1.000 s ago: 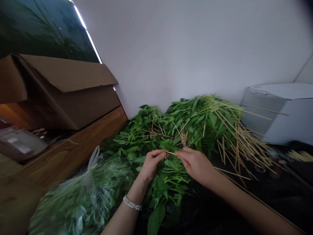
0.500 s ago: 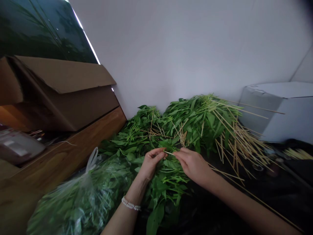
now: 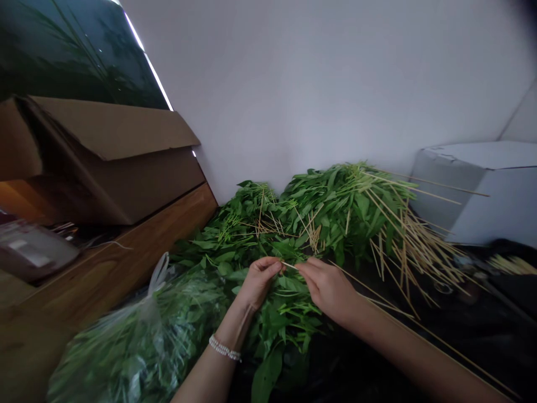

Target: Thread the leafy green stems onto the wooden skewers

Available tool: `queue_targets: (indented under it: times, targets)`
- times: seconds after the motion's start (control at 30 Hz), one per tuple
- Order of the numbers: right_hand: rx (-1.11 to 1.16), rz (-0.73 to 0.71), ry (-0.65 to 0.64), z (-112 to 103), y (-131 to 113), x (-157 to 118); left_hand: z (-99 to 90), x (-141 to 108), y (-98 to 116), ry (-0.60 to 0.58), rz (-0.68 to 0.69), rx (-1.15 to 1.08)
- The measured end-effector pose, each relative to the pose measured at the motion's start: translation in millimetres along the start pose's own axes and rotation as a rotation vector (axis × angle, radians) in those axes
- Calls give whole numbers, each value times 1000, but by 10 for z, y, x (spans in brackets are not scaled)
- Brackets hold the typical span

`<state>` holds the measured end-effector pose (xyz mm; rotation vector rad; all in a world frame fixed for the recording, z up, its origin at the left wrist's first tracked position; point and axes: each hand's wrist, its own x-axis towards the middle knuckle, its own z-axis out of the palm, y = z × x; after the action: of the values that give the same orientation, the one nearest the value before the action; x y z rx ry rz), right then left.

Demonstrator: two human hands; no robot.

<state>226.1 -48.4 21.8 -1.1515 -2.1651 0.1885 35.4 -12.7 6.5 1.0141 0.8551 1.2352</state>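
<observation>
Thumb and forefinger of my left hand (image 3: 260,278) are pinched together at the tip of a thin pale bamboo skewer (image 3: 289,265). My right hand (image 3: 329,285) has its fingers closed around the same skewer, a short way to the right. Whether a leaf or stem sits in the left pinch is too small to make out. Below both hands lie loose leafy green stems (image 3: 289,313). Beyond them is a heap of greens (image 3: 327,190), with many bamboo skewers (image 3: 413,246) sticking out on its right side.
A clear plastic bag of greens (image 3: 146,330) lies at the left front. An open cardboard box (image 3: 126,184) stands on a wooden surface (image 3: 168,224) at the left. At the right is a white box (image 3: 495,184), with a white wall (image 3: 302,84) behind.
My right hand has shifted slightly down. A thin stick now shows slanting out behind its knuckles. My left hand stays in nearly the same place, still pinching.
</observation>
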Motion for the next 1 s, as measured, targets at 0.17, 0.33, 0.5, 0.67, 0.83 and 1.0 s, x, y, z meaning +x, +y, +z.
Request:
queue_targets:
  times: [0.17,0.33,0.5,0.67,0.83,1.0]
  targets:
    - [22,3,-6,24,-20,-13,12,-10,-26,-46,26,149]
    - [35,20,-12,52,-25,-1,55,-24,-60,-67,56,205]
    - [37,10,116,-49,87,57,4,-8,29,40,100,146]
    - [61,17,428,-342,208,149,-64,-9,157,111,188,168]
    - [1,68,566,-562,270,185,0,-60,121,-160,238,626]
    - [15,67,562,-569,294,187,67,-98,43,-337,392,1087]
